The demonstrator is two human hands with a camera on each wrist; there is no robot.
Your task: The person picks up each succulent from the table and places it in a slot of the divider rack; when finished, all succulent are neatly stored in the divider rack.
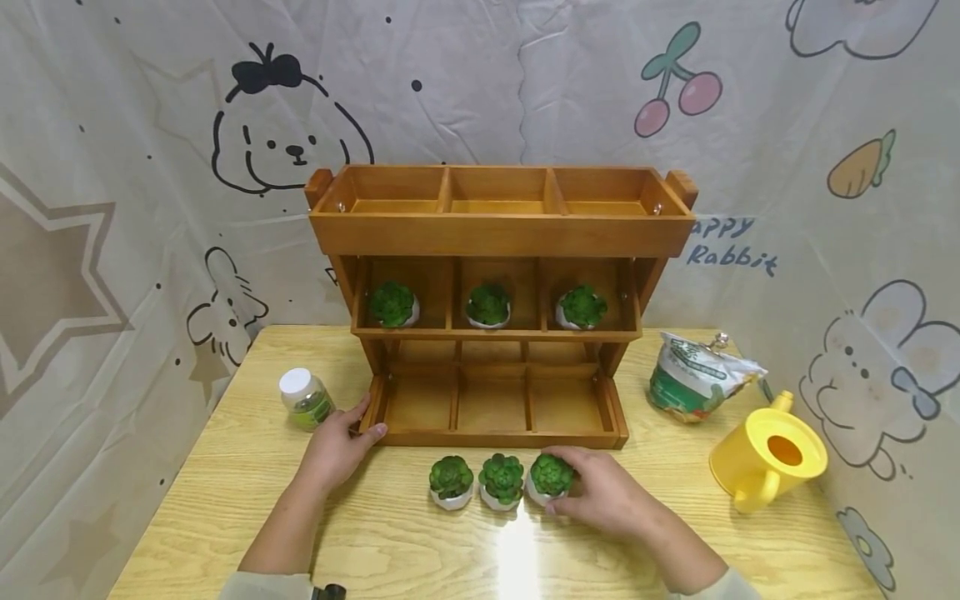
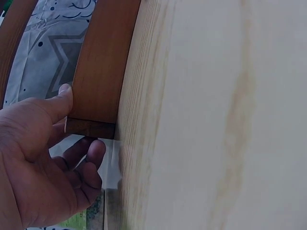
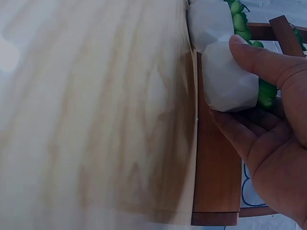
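Note:
Three small green succulents in white faceted pots stand in a row in front of a brown wooden three-tier shelf [image 1: 502, 237]. The right-hand potted succulent [image 1: 551, 475] is held by my right hand [image 1: 606, 493], its thumb and fingers on either side of the pot [image 3: 230, 79]. Beside it are the middle succulent [image 1: 501, 478] and the left succulent [image 1: 451, 477]. My left hand [image 1: 335, 447] grips the lower left corner of the shelf, thumb on its front board [image 2: 103, 62] and fingers bent by its end.
Three more succulents, one of them in the centre [image 1: 488, 305], sit in the middle tier's compartments. A white-lidded jar [image 1: 307, 400] stands left of the shelf. To the right are a green-and-white bag [image 1: 693, 377] and a yellow watering can [image 1: 765, 454]. Printed cloth surrounds the wooden table [image 1: 405, 550].

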